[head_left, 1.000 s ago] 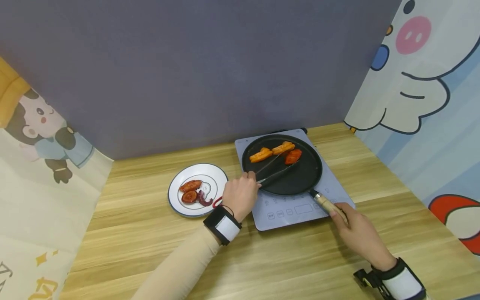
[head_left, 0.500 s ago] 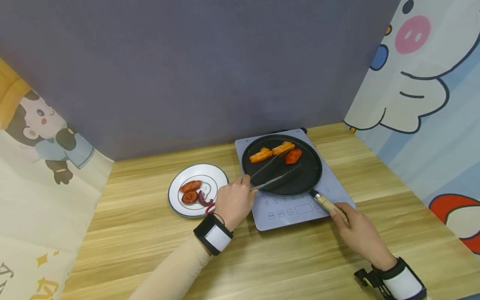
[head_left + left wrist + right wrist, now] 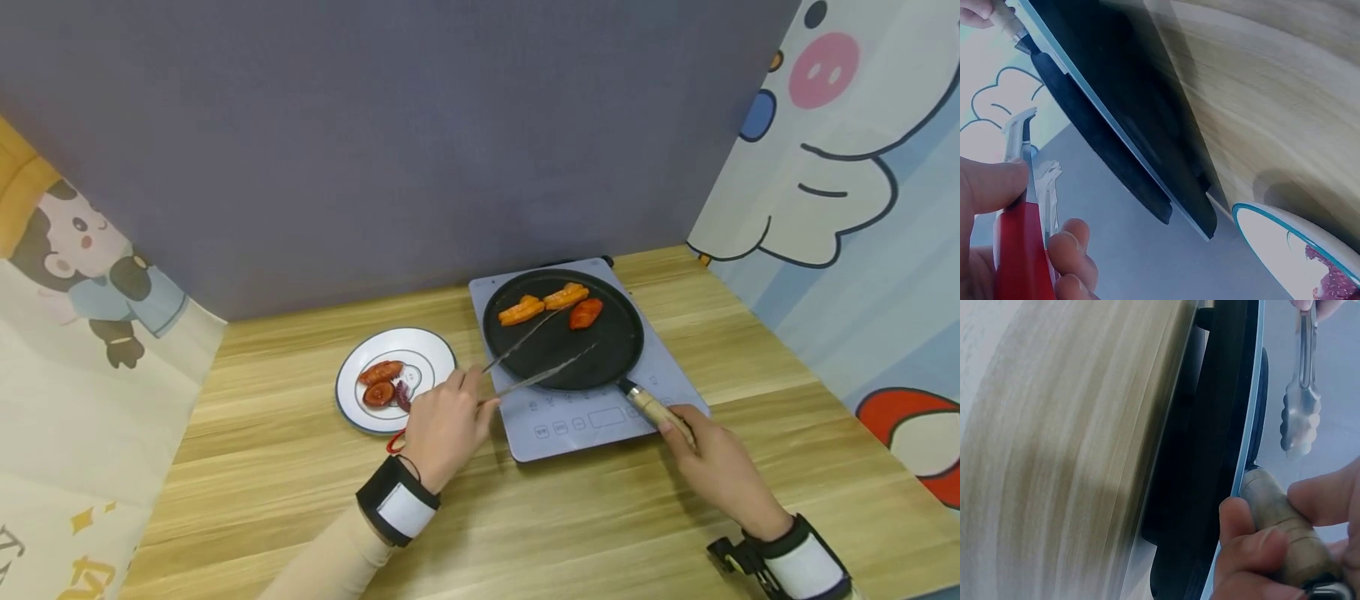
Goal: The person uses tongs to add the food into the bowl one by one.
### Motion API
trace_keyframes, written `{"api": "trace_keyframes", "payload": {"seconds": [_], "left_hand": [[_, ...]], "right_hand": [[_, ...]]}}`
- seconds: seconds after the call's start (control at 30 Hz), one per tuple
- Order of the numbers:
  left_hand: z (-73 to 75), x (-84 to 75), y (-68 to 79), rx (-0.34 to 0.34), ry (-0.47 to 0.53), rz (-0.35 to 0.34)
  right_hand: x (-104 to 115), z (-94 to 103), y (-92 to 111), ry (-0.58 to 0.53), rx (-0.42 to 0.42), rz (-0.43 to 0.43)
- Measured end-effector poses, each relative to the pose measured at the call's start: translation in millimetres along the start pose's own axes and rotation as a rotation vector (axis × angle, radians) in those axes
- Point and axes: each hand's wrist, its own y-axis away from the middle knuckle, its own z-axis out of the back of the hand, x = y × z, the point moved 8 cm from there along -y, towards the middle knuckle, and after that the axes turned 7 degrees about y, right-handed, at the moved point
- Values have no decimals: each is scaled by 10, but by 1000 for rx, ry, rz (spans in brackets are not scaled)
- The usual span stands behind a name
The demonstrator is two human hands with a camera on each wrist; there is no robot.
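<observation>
My left hand (image 3: 448,427) holds a pair of metal tongs (image 3: 542,376) by their red grip (image 3: 1019,253). The tongs' arms are spread, with nothing between their tips, over the black frying pan (image 3: 617,346). With my right hand (image 3: 716,468) I grip the pan's wooden handle (image 3: 660,413). Toward the back of the pan lie two orange pieces of food (image 3: 522,311) and a red piece (image 3: 586,313). Left of my left hand, a white blue-rimmed plate (image 3: 397,340) bears a browned wing-like piece (image 3: 381,372), a round brown piece (image 3: 378,394) and a dark red tentacle (image 3: 402,396), partly hidden by that hand.
Under the pan is a flat grey induction cooktop (image 3: 540,446) with marked touch keys, on a wood-grain table (image 3: 300,467). A grey panel (image 3: 450,150) stands behind, and cartoon-printed sheets (image 3: 840,200) flank the table on both sides.
My left hand has drawn back down and left with the tongs, their tips leaving the red piece and spreading apart. The right hand and the pan have stayed in place.
</observation>
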Motion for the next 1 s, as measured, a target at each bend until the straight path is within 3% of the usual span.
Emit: {"api": "trace_keyframes", "payload": {"seconds": [0.43, 1.0], "left_hand": [[143, -68, 221, -21, 24, 16], [241, 107, 508, -24, 58, 84]], "right_hand": [[7, -1, 9, 1, -9, 5], [-7, -14, 8, -2, -10, 11]]}}
